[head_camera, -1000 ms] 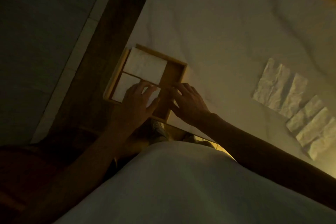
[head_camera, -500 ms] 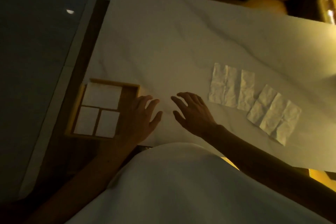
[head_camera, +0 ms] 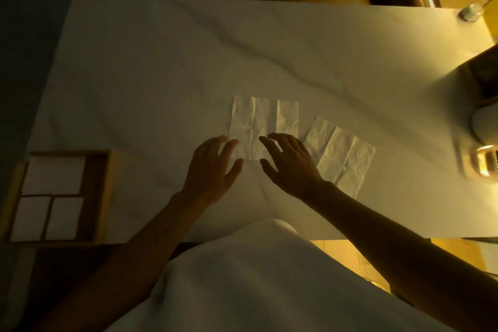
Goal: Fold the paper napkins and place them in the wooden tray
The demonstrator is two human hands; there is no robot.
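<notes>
Spreading open and empty, the left hand (head_camera: pixel 211 170) and right hand (head_camera: pixel 289 163) are held over the near edge of an unfolded napkin (head_camera: pixel 249 127). Folded napkins (head_camera: pixel 54 175) are seen in the wooden tray (head_camera: pixel 103 197) overhanging the worktop's (head_camera: pixel 161 62) left edge; bare worktop is left between.

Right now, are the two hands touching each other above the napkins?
Apart. The head view shows a plain strip of white table between the left hand and the right hand, both open over the nearest napkin.

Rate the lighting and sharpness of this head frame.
Head view: dim overall, warm yellow light falling from the right; both hands read as dark silhouettes; the rectangular wooden tray sits in shadow; the shiny object at the right edge is smeared by blur.
</notes>
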